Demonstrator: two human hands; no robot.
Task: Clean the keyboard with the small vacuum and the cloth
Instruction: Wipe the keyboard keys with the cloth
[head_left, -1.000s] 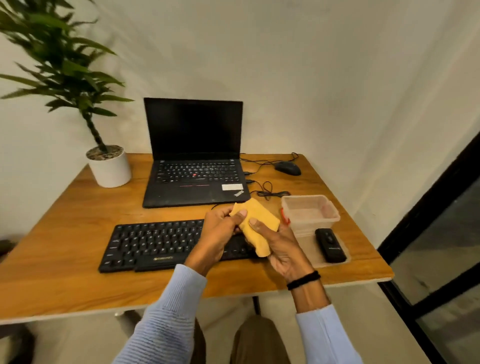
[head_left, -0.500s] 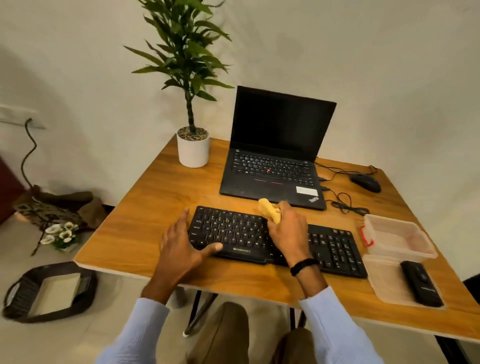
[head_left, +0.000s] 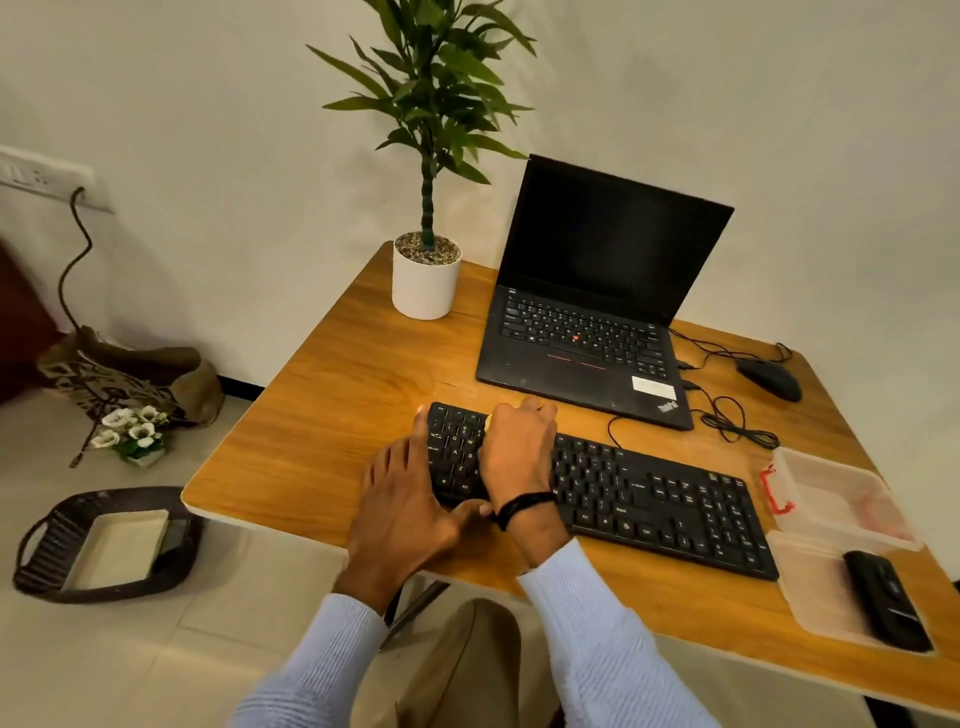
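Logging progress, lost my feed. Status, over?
Left hand flat, bracing keyboard at its left end. Right hand grips cloth, mostly hidden, on left keys. Vacuum idle on lid. Nothing obstructing.

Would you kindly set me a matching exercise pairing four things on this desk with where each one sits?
Things:
1 potted plant
2 mouse
3 small vacuum
4 right hand

Places:
A on the clear lid
B on the keyboard's left part, gripping the cloth
C left of the laptop
D right of the laptop

Pairs: 1-C; 2-D; 3-A; 4-B
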